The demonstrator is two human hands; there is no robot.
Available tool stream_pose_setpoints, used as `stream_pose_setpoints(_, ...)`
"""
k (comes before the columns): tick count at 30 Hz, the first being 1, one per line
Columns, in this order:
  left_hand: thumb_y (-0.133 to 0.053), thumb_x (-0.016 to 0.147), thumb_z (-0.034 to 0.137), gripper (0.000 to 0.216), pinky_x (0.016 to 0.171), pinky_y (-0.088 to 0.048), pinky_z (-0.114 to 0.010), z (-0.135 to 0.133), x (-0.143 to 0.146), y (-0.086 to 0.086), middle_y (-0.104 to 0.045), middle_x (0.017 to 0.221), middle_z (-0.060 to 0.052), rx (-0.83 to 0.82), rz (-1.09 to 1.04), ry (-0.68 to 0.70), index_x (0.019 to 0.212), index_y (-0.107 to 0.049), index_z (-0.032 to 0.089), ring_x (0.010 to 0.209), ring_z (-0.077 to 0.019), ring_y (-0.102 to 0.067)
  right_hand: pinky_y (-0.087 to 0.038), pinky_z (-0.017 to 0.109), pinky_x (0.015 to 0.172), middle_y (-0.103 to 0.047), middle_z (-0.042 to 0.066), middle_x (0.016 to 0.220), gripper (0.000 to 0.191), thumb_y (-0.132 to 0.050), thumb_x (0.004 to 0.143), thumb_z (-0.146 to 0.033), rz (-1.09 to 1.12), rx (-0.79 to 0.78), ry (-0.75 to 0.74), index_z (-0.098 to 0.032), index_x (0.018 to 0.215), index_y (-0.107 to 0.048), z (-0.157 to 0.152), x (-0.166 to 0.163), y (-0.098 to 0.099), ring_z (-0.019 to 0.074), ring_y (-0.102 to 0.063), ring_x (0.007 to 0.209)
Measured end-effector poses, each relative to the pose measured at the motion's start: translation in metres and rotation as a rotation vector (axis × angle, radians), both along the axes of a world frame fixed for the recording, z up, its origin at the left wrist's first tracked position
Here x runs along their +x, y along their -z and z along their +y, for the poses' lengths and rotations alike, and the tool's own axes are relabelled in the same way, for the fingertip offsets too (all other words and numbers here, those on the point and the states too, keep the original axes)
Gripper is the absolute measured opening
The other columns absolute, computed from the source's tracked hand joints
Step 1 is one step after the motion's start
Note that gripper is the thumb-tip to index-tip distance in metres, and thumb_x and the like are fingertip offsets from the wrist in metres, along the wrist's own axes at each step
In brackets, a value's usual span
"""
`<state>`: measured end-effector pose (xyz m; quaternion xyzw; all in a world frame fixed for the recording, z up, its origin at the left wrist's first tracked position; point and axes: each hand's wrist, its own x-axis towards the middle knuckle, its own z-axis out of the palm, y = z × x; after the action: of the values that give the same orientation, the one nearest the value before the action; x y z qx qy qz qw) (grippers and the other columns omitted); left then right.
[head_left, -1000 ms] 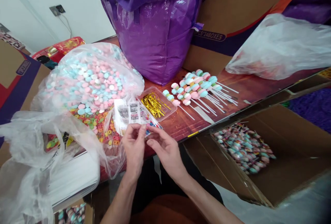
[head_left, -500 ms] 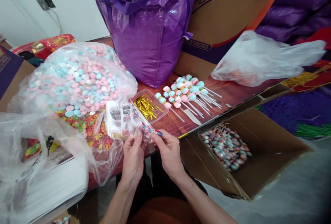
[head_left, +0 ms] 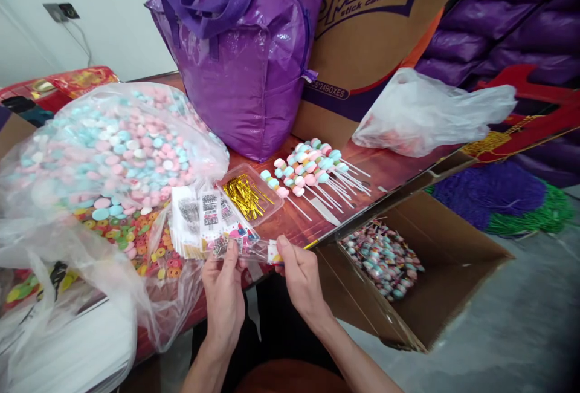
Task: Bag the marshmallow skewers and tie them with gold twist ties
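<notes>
My left hand (head_left: 223, 287) and my right hand (head_left: 299, 272) both pinch one small clear printed wrapper bag (head_left: 250, 250), stretched flat between them at the table's front edge. A stack of the same printed bags (head_left: 202, 217) lies just beyond my fingers. Behind it a clear tray of gold twist ties (head_left: 244, 194) sits on the wooden table (head_left: 389, 169). Further right, several candy skewers (head_left: 308, 169) in pink, blue and white lie in a row with their white sticks pointing right.
A big clear bag of pastel candies (head_left: 109, 145) fills the left, over ring-shaped gummies (head_left: 149, 242). A purple tote (head_left: 240, 60) and a printed carton (head_left: 376, 24) stand behind. An open cardboard box (head_left: 453, 272) of wrapped skewers stands on the floor at right. A crumpled plastic bag (head_left: 430, 109) lies on the table's right end.
My hands have moved apart, pulling the small bag out flat between them. The view has swung to the right and up.
</notes>
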<state>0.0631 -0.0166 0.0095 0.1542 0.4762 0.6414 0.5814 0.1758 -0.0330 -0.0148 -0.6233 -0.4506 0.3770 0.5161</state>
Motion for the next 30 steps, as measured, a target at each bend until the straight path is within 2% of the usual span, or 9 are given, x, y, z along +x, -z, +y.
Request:
stream_pose_setpoints(5, -0.091, 0.060, 0.038, 0.039, 0.047, -0.036, -0.017, 0.014, 0.002, 0.002, -0.053, 0.063, 0.006, 0.013, 0.030, -0.055, 0.069, -0.061, 0.015, 0.052, -0.0038, -0.042, -0.038, 0.027, 0.060, -0.057, 0.001, 0.063, 0.048, -0.039, 0.103, -0.043, -0.267, 0.071, 0.149, -0.018, 0.067, -0.060, 0.026, 0.028, -0.002, 0.0148, -0.051, 0.059)
stream_pose_setpoints(9, -0.092, 0.058, 0.036, 0.040, 0.047, -0.037, -0.017, 0.026, -0.006, 0.007, -0.053, 0.062, 0.006, -0.027, -0.063, -0.055, 0.068, -0.059, 0.015, 0.052, -0.0041, -0.044, -0.040, 0.032, 0.072, -0.069, 0.011, 0.091, 0.022, -0.050, 0.096, -0.026, -0.826, 0.141, 0.224, -0.016, 0.094, -0.069, 0.066, 0.054, 0.006, 0.0231, -0.059, 0.082)
stream_pose_setpoints(12, -0.094, 0.054, 0.032, 0.042, 0.046, -0.036, -0.016, 0.032, -0.012, 0.008, -0.053, 0.061, 0.007, -0.057, -0.120, -0.084, 0.070, -0.059, 0.015, 0.049, -0.0033, -0.043, -0.038, 0.032, 0.068, -0.069, 0.013, 0.086, 0.015, -0.056, 0.090, -0.018, -1.028, 0.111, 0.160, -0.015, 0.085, -0.070, 0.089, 0.062, 0.018, 0.0244, -0.058, 0.079)
stream_pose_setpoints(15, -0.095, 0.053, 0.030, 0.044, 0.044, -0.036, -0.016, 0.034, -0.013, 0.007, -0.054, 0.060, 0.007, -0.073, -0.155, -0.103, 0.070, -0.058, 0.015, 0.048, -0.0032, -0.043, -0.038, 0.032, 0.063, -0.068, 0.012, 0.082, 0.022, -0.050, 0.093, -0.015, -1.013, 0.109, 0.191, -0.015, 0.082, -0.069, 0.097, 0.064, 0.023, 0.0224, -0.057, 0.072)
stream_pose_setpoints(17, -0.094, 0.054, 0.030, 0.043, 0.045, -0.037, -0.016, 0.035, -0.014, 0.006, -0.055, 0.060, 0.007, -0.077, -0.165, -0.105, 0.071, -0.058, 0.015, 0.048, -0.0039, -0.045, -0.040, 0.031, 0.065, -0.067, 0.011, 0.084, 0.022, -0.048, 0.095, -0.017, -0.921, 0.179, 0.247, -0.016, 0.086, -0.068, 0.090, 0.066, 0.020, 0.0217, -0.058, 0.073)
stream_pose_setpoints(20, -0.093, 0.056, 0.031, 0.042, 0.045, -0.039, -0.017, 0.037, -0.015, 0.006, -0.057, 0.060, 0.006, -0.089, -0.166, -0.111, 0.073, -0.059, 0.015, 0.049, -0.0056, -0.049, -0.046, 0.031, 0.072, -0.067, 0.006, 0.083, 0.016, -0.053, 0.095, -0.019, -0.617, 0.357, 0.264, -0.018, 0.088, -0.068, 0.061, 0.068, 0.007, 0.0196, -0.061, 0.076)
stream_pose_setpoints(23, -0.093, 0.057, 0.031, 0.041, 0.043, -0.039, -0.017, 0.039, -0.017, 0.007, -0.056, 0.056, 0.005, -0.117, -0.168, -0.110, 0.074, -0.059, 0.015, 0.049, -0.0072, -0.050, -0.047, 0.029, 0.070, -0.065, 0.002, 0.081, 0.011, -0.060, 0.094, -0.018, -0.384, 0.384, 0.158, -0.021, 0.088, -0.068, 0.019, 0.068, -0.006, 0.0164, -0.060, 0.073)
stream_pose_setpoints(26, -0.092, 0.058, 0.031, 0.039, 0.044, -0.040, -0.017, 0.040, -0.017, 0.007, -0.058, 0.057, 0.005, -0.131, -0.173, -0.115, 0.074, -0.059, 0.015, 0.048, -0.0072, -0.052, -0.047, 0.028, 0.068, -0.064, 0.001, 0.082, 0.015, -0.061, 0.092, -0.009, -0.335, 0.448, 0.058, -0.022, 0.091, -0.069, -0.017, 0.065, -0.012, 0.0152, -0.060, 0.074)
stream_pose_setpoints(30, -0.092, 0.057, 0.031, 0.040, 0.046, -0.042, -0.018, 0.040, -0.015, 0.006, -0.061, 0.059, 0.005, -0.121, -0.163, -0.114, 0.074, -0.060, 0.015, 0.049, -0.0068, -0.054, -0.049, 0.027, 0.068, -0.066, 0.002, 0.085, 0.022, -0.062, 0.089, -0.003, -0.412, 0.500, -0.010, -0.022, 0.095, -0.070, -0.037, 0.066, -0.012, 0.0154, -0.063, 0.076)
